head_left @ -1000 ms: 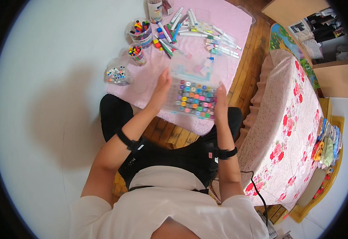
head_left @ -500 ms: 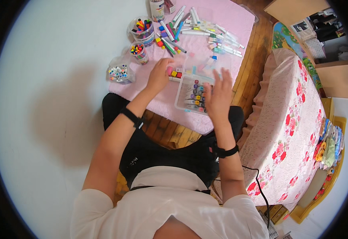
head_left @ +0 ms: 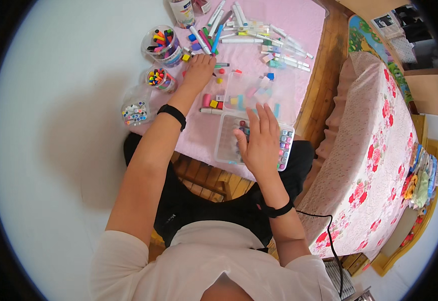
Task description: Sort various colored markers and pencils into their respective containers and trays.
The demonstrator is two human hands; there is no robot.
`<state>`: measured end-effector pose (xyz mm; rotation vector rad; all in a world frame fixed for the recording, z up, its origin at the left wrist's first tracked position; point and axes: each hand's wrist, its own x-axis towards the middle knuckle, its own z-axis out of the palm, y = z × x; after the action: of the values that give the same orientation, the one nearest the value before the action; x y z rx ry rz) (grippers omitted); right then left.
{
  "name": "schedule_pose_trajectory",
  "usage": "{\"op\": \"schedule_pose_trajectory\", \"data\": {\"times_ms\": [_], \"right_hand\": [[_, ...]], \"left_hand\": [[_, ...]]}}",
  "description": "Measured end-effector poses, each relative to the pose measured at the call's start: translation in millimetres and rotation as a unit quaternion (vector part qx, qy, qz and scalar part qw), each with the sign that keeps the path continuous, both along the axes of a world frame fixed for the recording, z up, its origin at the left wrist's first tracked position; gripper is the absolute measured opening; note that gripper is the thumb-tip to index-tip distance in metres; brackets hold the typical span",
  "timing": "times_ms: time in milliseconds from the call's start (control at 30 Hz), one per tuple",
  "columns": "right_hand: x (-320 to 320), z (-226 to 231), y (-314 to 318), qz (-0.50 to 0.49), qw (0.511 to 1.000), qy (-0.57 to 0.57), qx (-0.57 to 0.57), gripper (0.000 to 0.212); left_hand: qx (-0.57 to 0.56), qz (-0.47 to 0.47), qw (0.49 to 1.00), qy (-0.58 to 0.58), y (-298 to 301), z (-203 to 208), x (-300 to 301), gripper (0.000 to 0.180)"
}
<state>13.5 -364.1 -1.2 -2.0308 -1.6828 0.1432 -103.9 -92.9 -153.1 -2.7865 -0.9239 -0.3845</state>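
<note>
My left hand [head_left: 200,70] is over the near edge of the marker pile, its fingers curled down and closed. The end of a dark grey-green marker [head_left: 223,64] sticks out beside the fingers, which hide the rest. My right hand [head_left: 261,143] is spread open above a clear plastic box [head_left: 220,145], fingers apart and holding nothing. Several markers [head_left: 285,145] with coloured ends stand in rows in the box, partly covered by that hand. Its transparent lid [head_left: 231,83] is folded back on the table's pink cloth [head_left: 194,138].
Loose markers [head_left: 241,41] and small coloured blocks [head_left: 214,104] lie on the cloth. Along the left edge are a large tub of markers [head_left: 166,52], a smaller tub [head_left: 161,80] and a clear container of white markers [head_left: 136,113]. A flower-patterned cover [head_left: 362,165] drapes furniture to the right.
My left hand has moved from beside the coloured blocks out to the marker pile, and its fingers have closed. My right hand has shifted slightly left over the box, still open.
</note>
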Motion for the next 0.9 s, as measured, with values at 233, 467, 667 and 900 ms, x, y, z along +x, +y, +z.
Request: {"op": "schedule_pose_trajectory", "data": {"times_ms": [233, 467, 667, 900], "right_hand": [[-0.8, -5.8, 2.9, 0.001, 1.0, -0.016, 0.018, 0.054], [-1.9, -8.0, 3.7, -0.003, 0.999, -0.022, 0.043, 0.049], [-4.7, -10.9, 3.6, -0.009, 0.998, -0.02, 0.054, 0.045], [-34.8, 21.1, -2.0, 0.05, 0.988, 0.018, 0.148, 0.042]], "left_hand": [[-0.113, 0.031, 0.964, -0.237, -6.4, 34.5, 2.2, 0.021], [-0.362, 0.107, 0.743, -0.553, -45.7, 78.0, -39.1, 0.019], [-0.507, 0.168, 0.648, -0.544, -88.8, 101.2, -64.4, 0.03], [-0.727, 0.002, 0.111, -0.678, -144.3, 135.0, -90.4, 0.032]]}}
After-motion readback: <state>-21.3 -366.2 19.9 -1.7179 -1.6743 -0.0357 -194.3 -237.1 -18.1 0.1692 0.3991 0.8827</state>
